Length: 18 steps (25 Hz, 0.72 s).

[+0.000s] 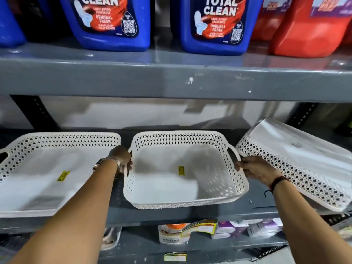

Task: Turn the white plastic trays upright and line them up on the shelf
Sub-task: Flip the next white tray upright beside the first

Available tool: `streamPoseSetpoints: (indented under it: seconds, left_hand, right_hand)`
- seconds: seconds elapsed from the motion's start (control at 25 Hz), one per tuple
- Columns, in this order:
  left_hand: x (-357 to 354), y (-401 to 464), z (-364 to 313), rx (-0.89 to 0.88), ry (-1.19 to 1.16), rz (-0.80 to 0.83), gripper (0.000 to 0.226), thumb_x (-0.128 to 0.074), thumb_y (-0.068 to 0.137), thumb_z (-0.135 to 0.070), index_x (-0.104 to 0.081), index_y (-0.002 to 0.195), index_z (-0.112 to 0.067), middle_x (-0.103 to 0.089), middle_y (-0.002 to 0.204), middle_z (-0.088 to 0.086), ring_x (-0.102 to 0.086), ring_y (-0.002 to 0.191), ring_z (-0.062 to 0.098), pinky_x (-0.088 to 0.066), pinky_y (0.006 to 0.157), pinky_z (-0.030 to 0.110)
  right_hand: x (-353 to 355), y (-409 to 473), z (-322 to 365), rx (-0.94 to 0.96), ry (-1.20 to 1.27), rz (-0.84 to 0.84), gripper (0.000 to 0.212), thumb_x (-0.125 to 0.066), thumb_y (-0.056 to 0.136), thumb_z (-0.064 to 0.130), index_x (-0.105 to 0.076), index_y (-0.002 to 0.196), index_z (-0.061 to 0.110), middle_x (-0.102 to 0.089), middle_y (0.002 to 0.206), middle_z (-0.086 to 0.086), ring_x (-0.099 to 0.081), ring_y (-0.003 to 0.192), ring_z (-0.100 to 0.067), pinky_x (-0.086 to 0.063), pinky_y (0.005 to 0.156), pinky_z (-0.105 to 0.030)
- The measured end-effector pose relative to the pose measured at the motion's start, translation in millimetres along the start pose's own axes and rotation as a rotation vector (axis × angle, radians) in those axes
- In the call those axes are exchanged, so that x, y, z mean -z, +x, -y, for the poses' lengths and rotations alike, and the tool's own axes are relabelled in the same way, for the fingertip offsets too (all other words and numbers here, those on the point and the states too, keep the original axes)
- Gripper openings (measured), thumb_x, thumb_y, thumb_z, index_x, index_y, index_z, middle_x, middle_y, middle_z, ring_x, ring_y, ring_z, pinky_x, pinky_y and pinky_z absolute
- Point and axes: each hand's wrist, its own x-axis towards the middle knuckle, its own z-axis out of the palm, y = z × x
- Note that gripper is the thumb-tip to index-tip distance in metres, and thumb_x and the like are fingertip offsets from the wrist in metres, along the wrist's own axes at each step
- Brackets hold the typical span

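Three white perforated plastic trays sit on the grey middle shelf (209, 212). The left tray (28, 187) stands upright with a yellow sticker inside. The middle tray (171, 195) is upright too, and I hold it by both side handles: my left hand (122, 159) grips its left handle, my right hand (255, 168) grips its right handle. The right tray (297, 159) lies upside down and tilted, its flat base facing up, its near rim touching my right wrist.
The shelf above (171, 80) carries blue toilet-cleaner jugs (110, 23) and red jugs (308, 31) and hangs low over the trays. Below, small boxes and packets (219, 229) lie on the lower shelf. A dark shelf post (36, 113) stands behind the left tray.
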Motion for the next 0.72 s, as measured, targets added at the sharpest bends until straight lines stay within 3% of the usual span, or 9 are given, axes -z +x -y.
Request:
streamPoseSetpoints:
  seconds: [0.08,0.12,0.16,0.24,0.36,0.48,0.6,0.72]
  left_hand:
    - [-3,0,1,-0.019,0.078,-0.005,0.024,-0.033,0.096,0.003,-0.049,0.079,0.007,-0.052,0.061,0.016,-0.055,0.024,0.018,-0.049,0.034,0.025]
    - [-5,0,1,-0.027,0.124,-0.004,0.023,-0.034,0.096,0.002,-0.053,0.086,0.011,-0.058,0.066,0.019,-0.062,0.034,0.021,-0.053,0.046,0.032]
    - [-6,0,-1,-0.045,0.197,-0.012,0.024,-0.036,0.095,0.001,-0.056,0.097,0.015,-0.064,0.078,0.024,-0.070,0.056,0.028,-0.056,0.062,0.039]
    - [-4,-3,-7,-0.117,0.470,-0.082,0.031,-0.041,0.093,-0.002,-0.055,0.116,0.014,-0.065,0.112,0.027,-0.065,0.102,0.037,-0.052,0.087,0.039]
    - [-4,-16,-36,-0.260,0.758,-0.232,0.035,-0.046,0.092,-0.008,-0.054,0.120,0.010,-0.057,0.127,0.027,-0.055,0.118,0.038,-0.048,0.094,0.038]
    - [-26,-20,-75,-0.399,0.717,-0.294,0.033,-0.048,0.091,-0.012,-0.056,0.118,0.006,-0.058,0.126,0.025,-0.056,0.116,0.040,-0.048,0.092,0.041]
    - [-87,-25,-112,-0.499,0.590,-0.232,0.037,-0.046,0.093,-0.021,-0.056,0.117,0.006,-0.058,0.126,0.026,-0.054,0.117,0.042,-0.046,0.094,0.040]
    - [-168,-32,-156,-0.589,0.471,-0.134,0.039,-0.044,0.094,-0.022,-0.058,0.111,0.010,-0.060,0.123,0.029,-0.053,0.117,0.041,-0.044,0.094,0.039]
  right_hand:
    - [-1,-3,1,-0.023,-0.008,-0.016,0.015,-0.055,0.088,0.008,-0.061,0.099,0.000,-0.067,0.086,-0.010,-0.063,0.086,-0.025,-0.050,0.087,-0.036]
    - [-1,-6,2,-0.025,-0.011,-0.010,0.014,-0.054,0.089,0.007,-0.061,0.100,0.001,-0.067,0.085,-0.010,-0.063,0.085,-0.024,-0.051,0.085,-0.035]
    - [-1,-9,4,-0.024,-0.005,-0.001,0.013,-0.053,0.089,0.007,-0.060,0.099,0.001,-0.066,0.085,-0.009,-0.062,0.082,-0.022,-0.052,0.080,-0.032]
    - [-2,-15,7,-0.020,-0.015,0.022,0.009,-0.053,0.090,0.008,-0.060,0.094,0.004,-0.065,0.084,-0.009,-0.062,0.076,-0.018,-0.054,0.067,-0.024]
    - [5,-17,12,0.063,-0.159,-0.076,0.015,-0.056,0.088,0.019,-0.061,0.078,0.009,-0.062,0.076,-0.011,-0.058,0.071,-0.024,-0.050,0.070,-0.031]
    - [35,-18,19,0.165,-0.266,-0.381,0.033,-0.055,0.087,0.029,-0.057,0.060,0.009,-0.059,0.072,-0.016,-0.054,0.074,-0.028,-0.045,0.075,-0.040]
    - [90,-18,11,0.229,-0.263,-0.656,0.036,-0.050,0.091,0.024,-0.065,0.081,-0.006,-0.067,0.094,-0.028,-0.059,0.093,-0.039,-0.044,0.080,-0.038]
    - [156,-14,-17,0.221,-0.312,-0.789,0.036,-0.044,0.093,0.016,-0.062,0.092,-0.015,-0.064,0.105,-0.034,-0.057,0.101,-0.044,-0.043,0.080,-0.038]
